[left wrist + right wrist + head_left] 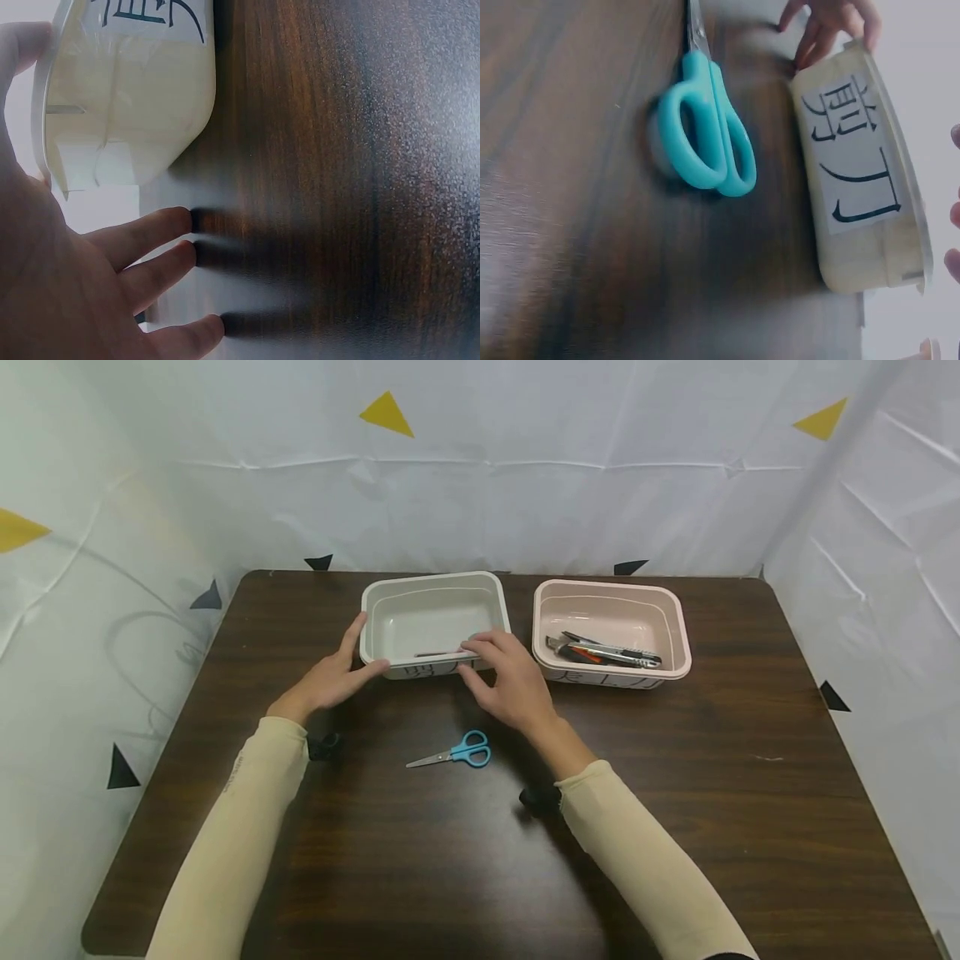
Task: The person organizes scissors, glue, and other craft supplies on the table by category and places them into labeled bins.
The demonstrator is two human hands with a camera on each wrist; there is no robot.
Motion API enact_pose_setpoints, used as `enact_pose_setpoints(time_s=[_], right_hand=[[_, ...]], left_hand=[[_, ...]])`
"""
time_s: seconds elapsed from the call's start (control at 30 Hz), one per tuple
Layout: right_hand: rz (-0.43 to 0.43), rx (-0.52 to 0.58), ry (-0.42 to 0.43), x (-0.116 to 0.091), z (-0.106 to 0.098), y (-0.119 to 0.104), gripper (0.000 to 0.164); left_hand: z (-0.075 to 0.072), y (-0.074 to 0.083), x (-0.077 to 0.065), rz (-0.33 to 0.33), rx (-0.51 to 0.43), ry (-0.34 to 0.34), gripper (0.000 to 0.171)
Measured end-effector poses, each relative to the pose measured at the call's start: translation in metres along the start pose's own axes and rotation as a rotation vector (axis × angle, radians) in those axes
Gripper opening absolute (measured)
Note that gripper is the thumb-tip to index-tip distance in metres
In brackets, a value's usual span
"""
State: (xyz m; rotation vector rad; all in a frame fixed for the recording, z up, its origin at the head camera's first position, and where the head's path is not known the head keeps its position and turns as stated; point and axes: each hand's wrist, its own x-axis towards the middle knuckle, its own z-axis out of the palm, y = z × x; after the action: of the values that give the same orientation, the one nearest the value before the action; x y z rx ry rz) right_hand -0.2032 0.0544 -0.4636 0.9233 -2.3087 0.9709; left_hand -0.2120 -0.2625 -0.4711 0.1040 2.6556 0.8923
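Observation:
A pale grey-white bin (442,618) with a handwritten front label (855,157) stands at the back of the table. My left hand (330,677) touches its left end, thumb on the rim at the front corner. In the left wrist view the other fingers (161,225) are spread and straight beside the bin. My right hand (512,683) hovers over the bin's front right rim, fingers loosely bent. By its fingertips a thin reddish strip (431,653) shows inside the front wall, mostly hidden. Scissors with blue handles (472,750) lie closed on the table between my forearms.
Right of the grey-white bin stands a pink bin (611,597) with a front label. It contains several tools, among them a silver utility knife (615,652). The brown table (420,860) ends near white sheeting (555,510) behind and at both sides.

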Motion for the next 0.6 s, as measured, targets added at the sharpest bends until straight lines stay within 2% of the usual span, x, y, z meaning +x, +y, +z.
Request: enact_pose_setpoints(time_s=[0.13,0.23,0.37,0.5,0.6], right_hand=[[-0.067,0.002,0.021,-0.013,-0.006,-0.005,0.029],[-0.139,-0.017,-0.046,-0.023,-0.009,-0.006,0.025],[-0.166,-0.039,-0.249,-0.036,-0.010,-0.007,0.028],[-0.135,-0.058,-0.484,-0.049,-0.007,-0.008,0.044],[-0.116,-0.074,-0.605,-0.055,-0.002,-0.008,0.059]], left_hand=[[0.000,0.000,-0.001,-0.006,0.001,-0.005,0.091],[-0.001,0.001,0.000,-0.009,0.000,-0.015,0.092],[-0.001,0.001,0.000,-0.011,-0.001,-0.017,0.092],[-0.001,0.001,0.000,-0.008,0.001,-0.012,0.092],[0.000,0.001,0.001,-0.002,0.001,-0.010,0.092]])
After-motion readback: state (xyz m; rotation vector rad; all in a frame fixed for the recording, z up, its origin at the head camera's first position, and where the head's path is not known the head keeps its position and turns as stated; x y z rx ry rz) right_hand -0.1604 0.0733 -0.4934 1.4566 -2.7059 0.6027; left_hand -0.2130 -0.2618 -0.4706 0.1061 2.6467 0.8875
